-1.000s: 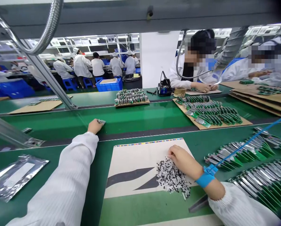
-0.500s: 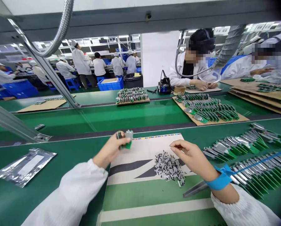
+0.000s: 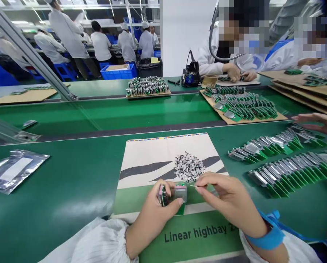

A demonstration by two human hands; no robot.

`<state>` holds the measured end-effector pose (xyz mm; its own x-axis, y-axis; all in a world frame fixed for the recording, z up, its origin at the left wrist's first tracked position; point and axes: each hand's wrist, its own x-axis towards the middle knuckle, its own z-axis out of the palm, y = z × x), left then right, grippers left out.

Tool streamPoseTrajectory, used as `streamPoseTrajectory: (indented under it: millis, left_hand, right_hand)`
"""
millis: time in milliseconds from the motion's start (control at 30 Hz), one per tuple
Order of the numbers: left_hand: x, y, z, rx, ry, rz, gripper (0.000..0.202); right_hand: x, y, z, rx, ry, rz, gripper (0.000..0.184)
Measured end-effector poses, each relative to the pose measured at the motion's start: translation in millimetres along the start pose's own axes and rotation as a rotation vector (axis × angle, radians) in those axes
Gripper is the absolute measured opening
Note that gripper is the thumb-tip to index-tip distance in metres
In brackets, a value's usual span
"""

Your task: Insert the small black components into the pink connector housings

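Observation:
My left hand (image 3: 159, 215) is closed around green circuit boards (image 3: 181, 193). One board with a grey metal-like face sticks out past the thumb and points right, while others sit tucked in the curled fingers. Close to that board's right edge, my right hand (image 3: 220, 193) pinches a tiny part with a thin pale lead (image 3: 193, 186) between thumb and forefinger. A gap shows between the lead and the board. Just beyond both hands lies a loose pile of small black-and-clear parts (image 3: 189, 166) on a printed cardboard sheet (image 3: 141, 149). A blue strap circles my right wrist.
Rows of circuit boards (image 3: 289, 173) stand on the green bench to the right. A co-worker's hand (image 3: 319, 122) reaches over them. At left lies a silver bag (image 3: 16, 170). Across the channel are board-laden cardboard (image 3: 220, 118) and a person working.
My left hand has come nearer and right with the boards. My right hand has left the pile's edge and now holds a tiny part beside the boards. A co-worker's hand has appeared at right.

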<state>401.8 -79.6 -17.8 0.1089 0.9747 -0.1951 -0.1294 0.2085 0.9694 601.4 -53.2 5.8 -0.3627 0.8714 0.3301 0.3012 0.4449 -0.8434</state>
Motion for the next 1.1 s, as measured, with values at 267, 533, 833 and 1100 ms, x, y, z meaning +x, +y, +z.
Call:
streamPoseTrajectory:
  millis: [267,533,833,1100]
  left_hand:
    - [-1,2,1.6,0.130,-0.055,0.021,0.030]
    - [-3,6,3.1,0.103,-0.053,-0.049,0.033]
    - [-4,7,2.5,0.133,-0.064,-0.031,0.033]
    - [-2,7,3.1,0.176,-0.051,-0.007,0.033]
  right_hand:
    - [-3,-5,22,-0.133,0.094,-0.243,0.021]
    - [-12,4,30,-0.316,0.120,-0.337,0.029]
    - [-11,4,29,-0.398,0.113,-0.408,0.024]
    - [-11,5,29,-0.360,0.102,-0.423,0.026]
